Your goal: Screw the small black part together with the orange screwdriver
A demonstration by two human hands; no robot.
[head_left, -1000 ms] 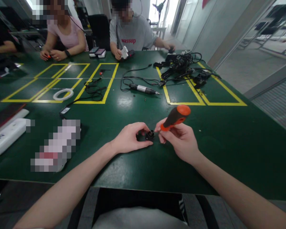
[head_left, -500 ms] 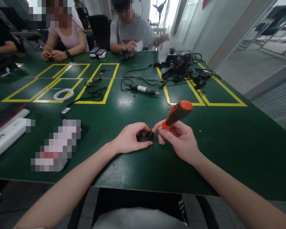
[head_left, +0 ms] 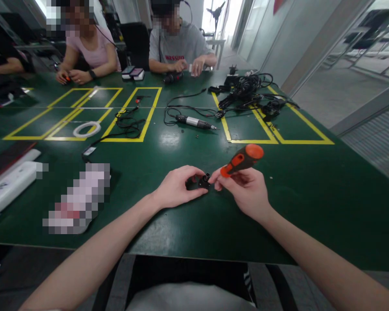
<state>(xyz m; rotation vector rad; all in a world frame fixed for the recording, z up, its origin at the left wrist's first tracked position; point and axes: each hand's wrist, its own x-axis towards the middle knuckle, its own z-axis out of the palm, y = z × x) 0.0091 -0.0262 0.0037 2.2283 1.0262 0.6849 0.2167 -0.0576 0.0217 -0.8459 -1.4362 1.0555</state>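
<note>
My left hand (head_left: 178,185) rests on the green table (head_left: 168,233), thumb and fingers curved around a small black round part (head_left: 203,182) and closed on it. A short tube-like piece sticks up from the part's top. Just to the right, my right hand (head_left: 246,190) grips a screwdriver (head_left: 243,160) with an orange and dark grey handle, its butt tilted up to the right. Fingertips of that hand are close to the black part; whether they touch it I cannot tell. The screwdriver's tip is hidden at the fingers.
An electric screwdriver pen (head_left: 194,122) with a cord lies ahead, near a white tape ring (head_left: 87,128). Tangled black cables (head_left: 246,88) are at the back right. A white power strip (head_left: 13,185) stands at left. Two people (head_left: 181,47) work across the table.
The screwdriver handle has tipped lower and rolled slightly in my right hand. A tube-like piece now shows on the black part. The person opposite has brought both hands together.
</note>
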